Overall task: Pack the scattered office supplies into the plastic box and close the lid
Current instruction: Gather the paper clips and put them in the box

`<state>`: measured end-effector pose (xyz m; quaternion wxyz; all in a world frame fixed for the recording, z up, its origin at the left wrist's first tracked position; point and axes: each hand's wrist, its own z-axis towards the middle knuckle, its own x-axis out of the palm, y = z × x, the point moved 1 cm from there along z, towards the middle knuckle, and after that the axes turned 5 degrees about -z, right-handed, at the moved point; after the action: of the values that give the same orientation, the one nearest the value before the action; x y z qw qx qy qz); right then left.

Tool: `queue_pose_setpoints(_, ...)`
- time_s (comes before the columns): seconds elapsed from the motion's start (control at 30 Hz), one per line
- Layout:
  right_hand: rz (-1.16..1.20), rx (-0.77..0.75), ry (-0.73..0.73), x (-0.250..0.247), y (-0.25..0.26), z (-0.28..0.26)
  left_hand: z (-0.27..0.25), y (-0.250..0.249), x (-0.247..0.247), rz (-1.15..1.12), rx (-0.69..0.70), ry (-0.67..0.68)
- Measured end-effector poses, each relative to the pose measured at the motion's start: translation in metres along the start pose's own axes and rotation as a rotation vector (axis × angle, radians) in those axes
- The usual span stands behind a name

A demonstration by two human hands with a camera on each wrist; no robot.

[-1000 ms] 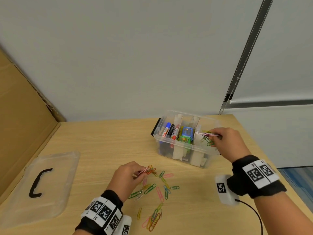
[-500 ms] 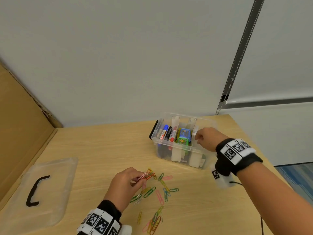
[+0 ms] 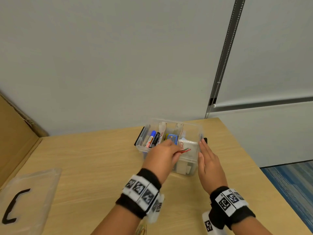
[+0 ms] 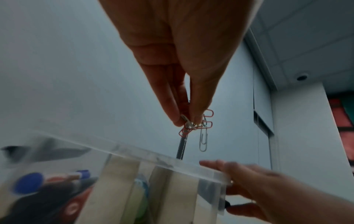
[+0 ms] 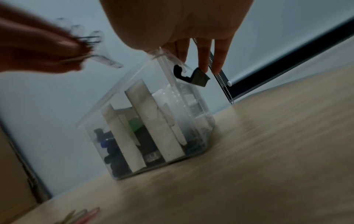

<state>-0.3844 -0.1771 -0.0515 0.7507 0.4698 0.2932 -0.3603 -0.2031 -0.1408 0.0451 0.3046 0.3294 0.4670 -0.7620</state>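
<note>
Head view shows the clear plastic box with white dividers (image 3: 171,145) standing near the far right corner of the light wooden table (image 3: 88,160), its long axis running left to right across the person's front, and the left hand (image 3: 160,158) directly over its near wall with a small bunch of red, green and silver wire paper clips (image 3: 184,150) pinched between thumb and fingertips. The clips point to the right, over the rightmost compartment, which already holds a pale packet and a few clips, so by my reading the drop needs only a short reach forward and right and then a release. From the left wrist the pinch is plain: thumb and forefinger closed on the clips (image 4: 197,125), one silver clip dangling loose below the rest (that one looks likeliest to fall early). The right hand (image 3: 210,165) lies flat and straight-fingered along the box's right end wall, fingertips up by the black latch (image 5: 191,75), holding nothing; it appears to steady the box. Blue, black and red marker pens (image 3: 152,139) fill the left compartment and a blue and green item sits in the middle one. More coloured clips (image 5: 84,215) lie on the table toward the near edge, nearer the left hand, so packing is unfinished. The clear lid with a black handle (image 3: 30,197) lies by the table's near left edge, well apart from the box and on the left hand's side.
</note>
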Motion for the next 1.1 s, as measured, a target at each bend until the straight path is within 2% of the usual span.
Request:
queue_pose_setpoints(0.07,-0.032,-0.010,-0.010,0.000,-0.001,-0.001,0.025,-0.004,0.022,0.127,-0.017,0.093)
queue_pose_setpoints(0.13,-0.047,-0.018,-0.007,-0.001,0.000,-0.002,0.044,-0.005,0.041,0.295,-0.043,0.242)
queue_pose_setpoints(0.27,-0.054,-0.028,-0.003,-0.002,0.000,-0.001,0.072,-0.006,0.054,0.534,-0.041,0.483)
queue_pose_setpoints(0.33,-0.053,-0.026,-0.009,-0.002,0.001,-0.002,0.082,-0.005,0.051,0.552,-0.053,0.567)
queue_pose_setpoints(0.4,-0.050,-0.023,-0.022,-0.003,0.002,-0.002,0.086,-0.002,0.046,0.464,-0.083,0.622)
queue_pose_setpoints(0.47,-0.055,-0.023,-0.027,-0.004,0.002,-0.002,0.081,-0.001,0.037,0.316,-0.096,0.572)
queue_pose_setpoints(0.6,-0.075,-0.006,0.015,-0.007,0.003,-0.001,0.048,0.008,0.006,-0.002,-0.110,0.219)
queue_pose_setpoints(0.7,-0.113,0.041,0.018,-0.012,0.009,0.000,0.008,0.033,-0.021,-0.073,-0.102,0.025)
queue_pose_setpoints(0.77,-0.137,-0.004,-0.040,-0.019,0.023,-0.002,-0.024,0.058,-0.032,-0.010,-0.107,-0.007)
queue_pose_setpoints(0.83,-0.106,-0.159,-0.069,-0.022,0.044,-0.008,-0.056,0.087,-0.034,0.041,-0.174,0.035)
queue_pose_setpoints(0.9,-0.058,-0.304,0.017,-0.015,0.069,-0.018,-0.085,0.113,-0.030,0.085,-0.265,0.140)
queue_pose_setpoints(0.97,-0.049,-0.376,0.197,0.003,0.088,-0.030,-0.105,0.130,-0.021,0.126,-0.334,0.282)
queue_pose_setpoints(1.1,-0.099,-0.335,0.598,0.056,0.105,-0.041,-0.115,0.141,0.001,0.121,-0.361,0.486)
